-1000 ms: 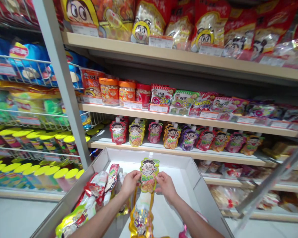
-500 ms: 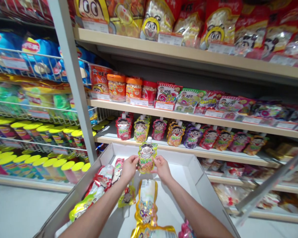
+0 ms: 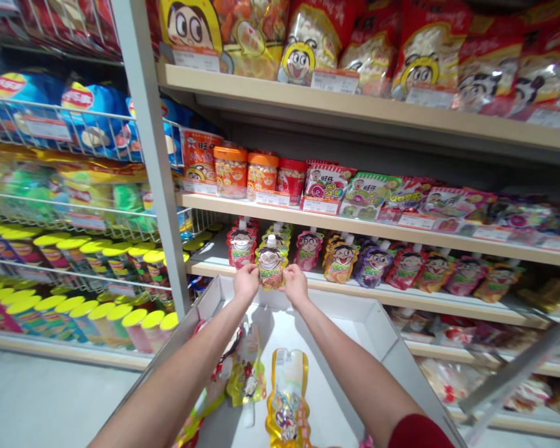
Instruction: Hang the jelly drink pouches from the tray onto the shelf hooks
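A yellow-green spouted jelly pouch (image 3: pixel 271 266) with a cartoon face and white cap is pinched upright by its two sides. My left hand (image 3: pixel 246 281) is closed on its left edge, and my right hand (image 3: pixel 295 285) grips the right edge. The pouch is in front of the lower shelf (image 3: pixel 205 267), overlapping similar yellow pouches behind it. Beneath my arms sits a white cardboard box (image 3: pixel 350 367). Inside it lie a gold pouch (image 3: pixel 287 398) and a yellow-green pouch (image 3: pixel 249 373); other pouches are partly hidden by my left forearm.
Along the same shelf stand a red pouch (image 3: pixel 242 246), a pink pouch (image 3: pixel 308 249), a purple pouch (image 3: pixel 373 264) and several others. A grey post (image 3: pixel 154 155) rises at the left, beside wire baskets of snacks. A metal bar (image 3: pixel 518 367) slants across the lower right.
Both hands have moved forward and up with the yellow-green jelly pouch, from above the box to the shelf's row of pouches. The camera view has shifted slightly.
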